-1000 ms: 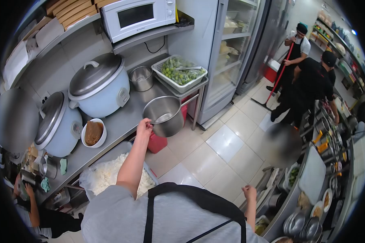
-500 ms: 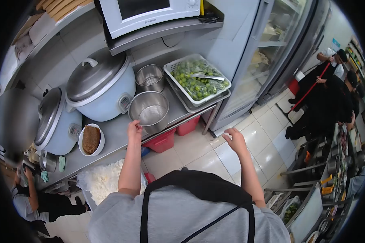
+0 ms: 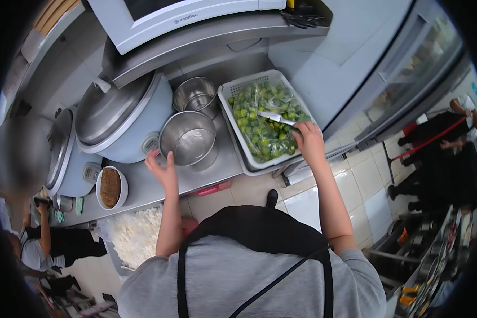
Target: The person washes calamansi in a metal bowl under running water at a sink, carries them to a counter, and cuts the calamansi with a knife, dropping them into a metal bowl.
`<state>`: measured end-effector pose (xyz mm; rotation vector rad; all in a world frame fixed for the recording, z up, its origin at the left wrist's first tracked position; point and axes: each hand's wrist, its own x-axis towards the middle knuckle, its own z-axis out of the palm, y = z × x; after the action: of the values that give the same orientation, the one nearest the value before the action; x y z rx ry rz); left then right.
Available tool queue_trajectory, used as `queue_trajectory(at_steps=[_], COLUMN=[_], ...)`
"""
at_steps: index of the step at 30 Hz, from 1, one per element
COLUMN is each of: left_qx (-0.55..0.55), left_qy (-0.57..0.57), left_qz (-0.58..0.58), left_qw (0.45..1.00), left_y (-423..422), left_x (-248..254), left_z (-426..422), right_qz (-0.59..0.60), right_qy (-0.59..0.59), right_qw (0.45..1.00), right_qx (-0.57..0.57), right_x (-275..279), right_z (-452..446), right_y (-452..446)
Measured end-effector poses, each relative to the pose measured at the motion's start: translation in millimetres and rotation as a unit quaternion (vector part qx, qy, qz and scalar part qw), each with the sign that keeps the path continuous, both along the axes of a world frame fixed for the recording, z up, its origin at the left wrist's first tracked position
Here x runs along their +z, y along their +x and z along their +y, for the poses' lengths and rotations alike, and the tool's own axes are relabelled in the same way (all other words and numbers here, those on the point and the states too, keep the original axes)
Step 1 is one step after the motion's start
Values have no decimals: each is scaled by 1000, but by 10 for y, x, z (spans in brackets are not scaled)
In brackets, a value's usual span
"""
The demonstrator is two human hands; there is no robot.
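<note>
- Locate utensil (image 3: 273, 116) on top of bagged greens (image 3: 262, 143), inside basket (image 3: 237, 85), roughly mid-load.
- Read long axis of utensil as mainly crosswise in view: far tip toward pots, near end toward right hand (image 3: 309, 137) and slightly lower.
- Treat right hand as nearer by a clear margin, directly at near end; left hand (image 3: 164, 168) well apart, with front pot (image 3: 188, 139) and much of basket in between.
- Note angle between utensil and right forearm (image 3: 336, 212): wide, not in line. Judge near end as within reach from right side without crossing over bulk of greens.
- Right grip: fingers bent down at near end of utensil, thumb tucked lower. Closed pinch or light contact: cannot tell, owing to small size and overlap.
- Left grip: thumb and fingers spread, palm side toward front pot, nothing held. Position: just beside lower left of pot rim. Contact with rim: cannot tell.
- Find front pot upright, mouth up, near front edge of counter (image 3: 225, 159). Look just behind for back pot (image 3: 195, 94); overlapping in view, contact between pots unclear.
- Find basket to right of both pots, set on tray (image 3: 232, 139); tray edge exposed along pot side.
</note>
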<state>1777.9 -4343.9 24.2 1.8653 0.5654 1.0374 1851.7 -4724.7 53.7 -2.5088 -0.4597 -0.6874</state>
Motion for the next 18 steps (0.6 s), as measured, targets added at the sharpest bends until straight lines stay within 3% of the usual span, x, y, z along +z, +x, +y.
queue_trajectory(at_steps=[1,4,9,10,12,16,18], left_qx=[-5,-123,-342,-336,-344,-260,-268], left_qy=[224,258,306,305,384,410,397], left_qz=[-14,21,43,52,161,211,217], left_qw=[975,958,887,890,842,849,851], left_y=[33,416,1063,1156,1282,1277,1268], left_x=[135,357,507,483,433,438,411], left_z=[-165,-802,-1917,-1988,-2054,-1889,-1859], right_qz=[3,119,149,188,233,265,261], right_qy=[2,-176,-207,-186,-138,-5,7], right_qw=[1000,977,956,953,947,958,955], right_qx=[13,25,147,150,172,112,139], right_x=[-11,-86,152,235,414,516,417], right_z=[-25,-70,-230,-293,-454,-683,-740], right_y=[151,566,854,880,942,1027,1023])
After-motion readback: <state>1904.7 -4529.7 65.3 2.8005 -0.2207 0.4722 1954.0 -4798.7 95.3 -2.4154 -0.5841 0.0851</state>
